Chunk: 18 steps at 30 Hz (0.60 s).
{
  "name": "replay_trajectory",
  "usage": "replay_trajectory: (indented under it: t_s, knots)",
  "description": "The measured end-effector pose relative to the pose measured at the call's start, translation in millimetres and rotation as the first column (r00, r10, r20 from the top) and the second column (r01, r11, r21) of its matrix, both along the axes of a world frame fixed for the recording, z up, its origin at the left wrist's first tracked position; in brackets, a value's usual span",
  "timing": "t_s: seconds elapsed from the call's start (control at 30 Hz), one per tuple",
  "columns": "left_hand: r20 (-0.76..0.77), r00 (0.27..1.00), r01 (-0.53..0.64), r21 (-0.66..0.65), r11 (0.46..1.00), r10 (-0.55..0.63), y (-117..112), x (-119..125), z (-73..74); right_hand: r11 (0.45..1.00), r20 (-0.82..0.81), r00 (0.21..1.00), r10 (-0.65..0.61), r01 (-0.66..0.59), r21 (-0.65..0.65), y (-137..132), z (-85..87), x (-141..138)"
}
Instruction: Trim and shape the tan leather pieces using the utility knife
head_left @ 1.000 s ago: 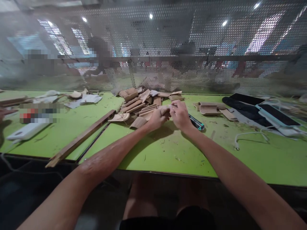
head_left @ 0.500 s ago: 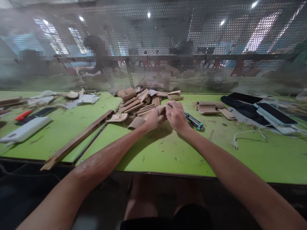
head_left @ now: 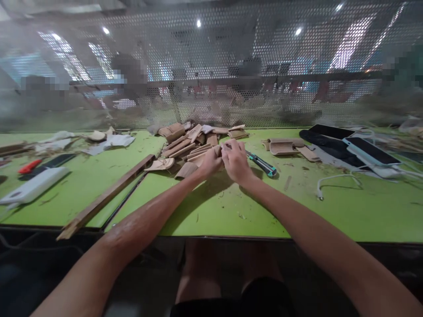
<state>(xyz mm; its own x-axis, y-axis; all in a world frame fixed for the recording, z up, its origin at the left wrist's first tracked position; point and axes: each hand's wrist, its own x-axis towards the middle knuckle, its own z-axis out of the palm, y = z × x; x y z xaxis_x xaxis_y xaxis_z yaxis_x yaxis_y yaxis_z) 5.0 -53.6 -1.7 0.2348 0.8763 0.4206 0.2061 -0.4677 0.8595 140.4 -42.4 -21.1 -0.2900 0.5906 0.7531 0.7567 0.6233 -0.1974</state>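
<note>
My left hand (head_left: 210, 162) is closed on a small piece of bamboo (head_left: 217, 151), most of it hidden by the fingers. Pressed close against it, my right hand (head_left: 236, 161) has its fingers curled together over the same spot. A small dark bit shows at its fingertips, too small to name. Just behind both hands lies a pile of split bamboo pieces (head_left: 178, 147), some curved and some flat. A teal and black utility knife (head_left: 262, 165) rests on the green table (head_left: 218, 211), right of my right hand.
A long wooden strip (head_left: 109, 193) slants across the left, its end past the table edge. Farther left are a white power strip (head_left: 36, 185) and a red-handled tool (head_left: 29, 167). Curved bamboo pieces (head_left: 286, 146), phones (head_left: 373, 151) and a white cable (head_left: 335, 177) lie right. Perforated mesh (head_left: 211, 101) stands behind.
The whole view has shifted slightly, so table things appear a little farther left. Both hands stay together at the same place by the pile, with only a slight change in the right fingers.
</note>
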Motion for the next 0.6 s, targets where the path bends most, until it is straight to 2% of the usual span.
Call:
replay_trajectory:
  t_s: [0.07,0.13,0.2,0.3,0.43,0.5,0.6]
  knots:
    - [0.004,1.0,0.006,-0.038,0.999,-0.006,-1.3,0.5,1.3,1.0,0.015,1.0,0.001,-0.001,-0.02,0.8,-0.2,-0.1]
    - [-0.007,1.0,0.021,-0.065,0.998,-0.021,-2.3,1.4,2.0,0.997,0.01,0.999,-0.05,0.05,-0.061,1.5,-0.1,-0.2]
    - [-0.012,1.0,-0.006,-0.03,1.0,0.005,-2.5,2.2,1.8,0.994,-0.012,0.997,-0.082,0.081,-0.067,1.5,0.2,-0.8]
    - [0.002,0.999,-0.052,0.013,0.999,0.052,-1.4,2.7,-0.8,0.999,-0.019,0.999,-0.037,0.037,-0.03,2.0,0.2,-1.1]
    - [-0.008,1.0,0.029,-0.038,0.999,-0.029,0.3,3.0,-6.2,0.995,-0.022,0.998,-0.067,0.065,-0.079,4.5,-1.2,0.0]
    - [-0.002,1.0,0.029,0.016,0.999,-0.029,1.4,3.6,-8.0,0.996,-0.044,0.997,-0.071,0.068,-0.066,4.4,-1.2,-1.3]
    - [0.018,0.999,-0.031,0.078,0.997,0.029,3.3,4.4,-8.8,1.0,-0.05,0.999,-0.005,0.004,-0.02,2.3,0.2,-3.9]
